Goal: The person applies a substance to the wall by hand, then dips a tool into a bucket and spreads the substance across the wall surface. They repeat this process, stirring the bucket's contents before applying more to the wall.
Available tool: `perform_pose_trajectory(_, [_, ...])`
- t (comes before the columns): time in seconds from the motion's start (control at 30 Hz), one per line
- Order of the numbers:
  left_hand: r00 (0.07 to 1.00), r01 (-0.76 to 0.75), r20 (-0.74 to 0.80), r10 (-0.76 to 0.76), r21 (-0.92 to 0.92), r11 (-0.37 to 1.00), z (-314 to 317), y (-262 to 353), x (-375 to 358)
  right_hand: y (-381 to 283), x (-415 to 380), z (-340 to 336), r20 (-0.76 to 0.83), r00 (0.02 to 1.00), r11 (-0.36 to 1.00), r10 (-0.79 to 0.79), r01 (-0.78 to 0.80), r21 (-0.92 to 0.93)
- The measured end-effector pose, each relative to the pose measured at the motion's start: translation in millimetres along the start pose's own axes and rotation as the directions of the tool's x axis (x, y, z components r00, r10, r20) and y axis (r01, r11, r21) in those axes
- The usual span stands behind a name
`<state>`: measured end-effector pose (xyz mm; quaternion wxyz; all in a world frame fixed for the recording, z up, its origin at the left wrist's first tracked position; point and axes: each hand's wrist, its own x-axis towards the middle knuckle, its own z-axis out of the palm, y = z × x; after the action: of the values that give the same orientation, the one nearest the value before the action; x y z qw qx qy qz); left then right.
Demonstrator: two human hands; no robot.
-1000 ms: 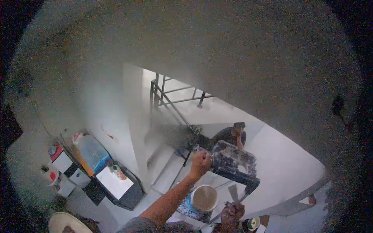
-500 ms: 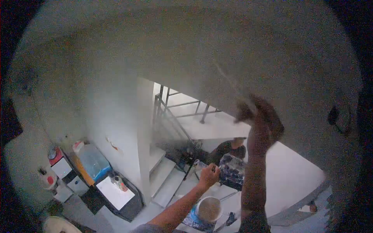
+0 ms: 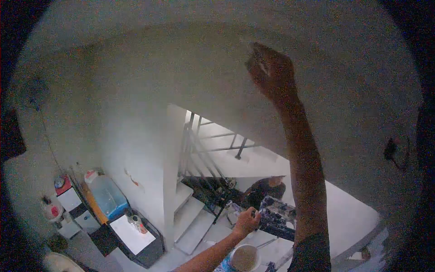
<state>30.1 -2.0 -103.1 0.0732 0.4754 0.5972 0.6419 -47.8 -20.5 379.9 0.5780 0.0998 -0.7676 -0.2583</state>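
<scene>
High up, my right hand (image 3: 274, 75) is closed with bent fingers against the grey wall (image 3: 190, 68), near its top edge. It grips a thin pale blade-like tool (image 3: 247, 43), blurred and barely showing past the fingertips. Lower down, my left hand (image 3: 247, 222) is closed round the dark handle of what looks like a putty knife (image 3: 232, 209), its pale flat blade pointing up and left. Just right of that hand lies a dark, white-splattered tray or box (image 3: 277, 211). Below it is a white bucket (image 3: 259, 259) holding a greyish-beige mass.
A person in dark clothes (image 3: 265, 190) is beyond the splattered box. White stairs (image 3: 190, 222) and a metal railing (image 3: 206, 170) lie ahead. At lower left are a blue-clear plastic bin (image 3: 106, 192) and a bottle (image 3: 137, 223) on a white sheet (image 3: 129, 235). A cable (image 3: 390, 149) hangs at right.
My right hand has moved up and left along the wall, arm stretched further. My left hand stays closed on its tool, slightly lower and to the right in view. The camera has tilted up a little.
</scene>
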Motion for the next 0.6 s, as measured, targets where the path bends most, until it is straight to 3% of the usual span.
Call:
perform_pose_trajectory(0.2, [0.996, -0.059, -0.071, 0.059, -0.007, 0.998, -6, 6, -1, -6, 27, 42, -0.138, 0.99, 0.999, 0.017, -0.012, 0.036])
perform_pose_trajectory(0.27, [0.992, -0.08, -0.102, 0.08, 0.004, 0.997, 0, -3, 3, -13, 40, 59, -0.017, 0.998, 0.998, 0.054, -0.054, -0.012])
perform_pose_trajectory(0.37, [0.999, -0.032, -0.039, 0.029, -0.085, 0.996, 4, 0, 5, -13, 63, 87, 0.031, 0.995, 0.994, 0.099, -0.1, 0.05])
perform_pose_trajectory(0.43, [0.998, -0.057, -0.004, 0.058, 0.113, 0.992, 4, -3, 7, -15, 73, 111, 0.008, 0.997, 0.997, 0.075, -0.076, 0.016])
perform_pose_trajectory(0.47, [0.998, -0.061, -0.011, 0.063, 0.12, 0.991, 2, 1, 9, -14, 78, 120, -0.012, 0.999, 0.998, 0.05, -0.05, -0.022])
perform_pose_trajectory(0.53, [0.996, 0.071, 0.064, -0.068, -0.046, 0.996, -12, 21, 8, -21, 89, 124, 0.036, 0.994, 0.995, 0.103, -0.103, -0.007])
perform_pose_trajectory(0.6, [0.996, 0.069, 0.055, -0.07, 0.018, 0.997, -8, 21, 11, -24, 93, 128, 0.096, 0.982, 0.986, 0.163, -0.164, 0.006])
